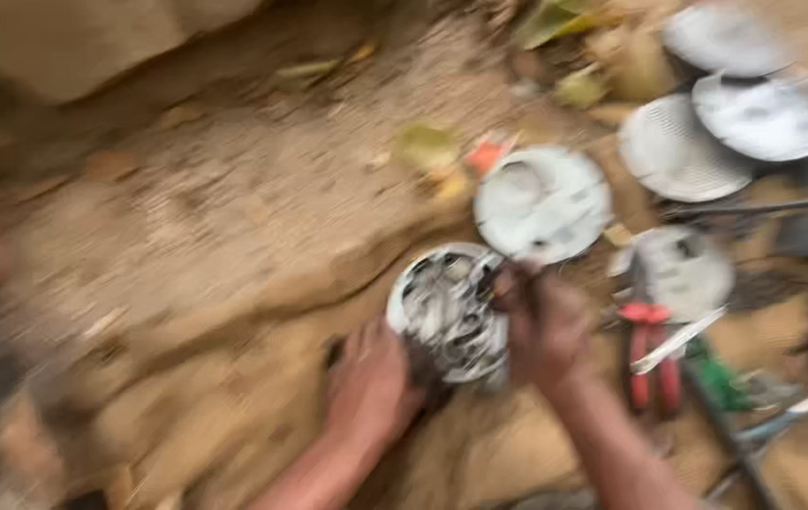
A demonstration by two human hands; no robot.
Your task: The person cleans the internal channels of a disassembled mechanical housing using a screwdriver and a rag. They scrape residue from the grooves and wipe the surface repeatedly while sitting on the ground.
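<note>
Item 1: my left hand (371,382) cups round open device (451,312) from 7 o'clock. Item 2: right hand (545,326) at 3 o'clock, fingers curled; contents blurred, can't tell. Red pliers (649,354) beyond at 3, white discs (544,203) at 1. Risk: sloped sacking, device may tip, spill parts.

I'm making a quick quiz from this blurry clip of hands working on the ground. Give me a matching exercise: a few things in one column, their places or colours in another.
Things:
1. left hand
2. right hand
3. pliers
4. white round cover

Descriptions:
A. red handles, lying right of the hands
B. on the ground above the hands
C. grips the round metal part from below left
D. on that part's right edge

Pairs: 1-C, 2-D, 3-A, 4-B
</note>
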